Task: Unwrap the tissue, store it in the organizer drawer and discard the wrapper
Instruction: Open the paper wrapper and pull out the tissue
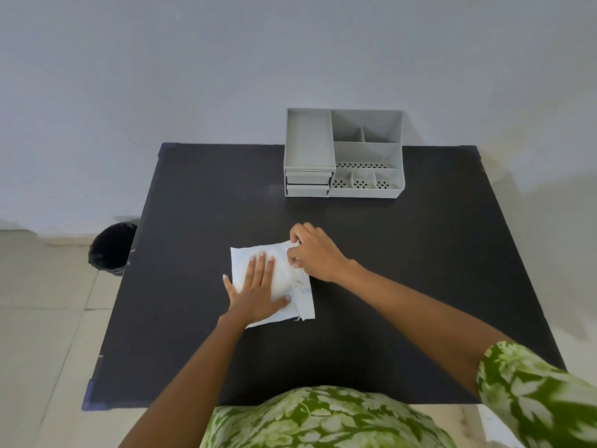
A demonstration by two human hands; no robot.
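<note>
A white tissue packet in its clear wrapper (284, 279) lies flat in the middle of the black table (403, 260). My left hand (256, 291) presses down on it with the palm flat and the fingers spread. My right hand (315, 252) pinches the wrapper's far right edge between the fingertips. A grey desk organizer (344, 153) stands at the table's back edge; its two small drawers (308, 184), stacked at the lower left, are shut.
A black bin with a dark liner (111, 248) stands on the tiled floor beside the table's left edge. A pale wall rises right behind the organizer. My green patterned sleeve shows at the lower right.
</note>
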